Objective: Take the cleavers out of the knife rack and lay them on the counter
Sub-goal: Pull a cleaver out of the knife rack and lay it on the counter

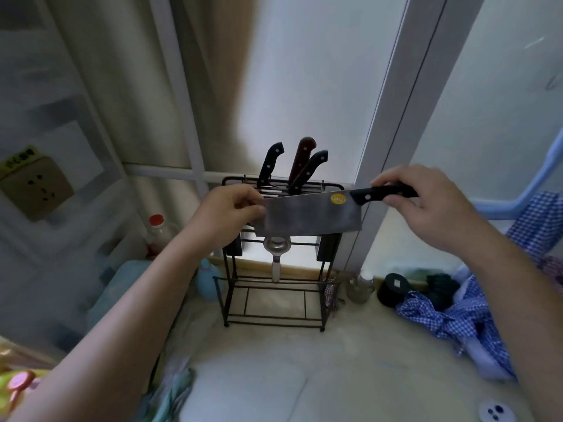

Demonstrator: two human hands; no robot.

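Note:
A steel cleaver (310,216) with a yellow sticker and black handle hangs in the air, blade level, in front of the black wire knife rack (275,300). My right hand (426,205) grips its handle. My left hand (231,213) pinches the far corner of the blade. Three more knives stay in the rack's top slots: a black handle (269,164), a brown handle (301,156) and another black handle (312,169). Their blades are mostly hidden behind the held cleaver.
A metal peeler (275,257) hangs on the rack's front. The beige counter (274,360) lies below. A blue checked cloth (451,318) and a dark jar (393,290) sit at right, bottles (158,233) at left, a wall socket (36,187) far left.

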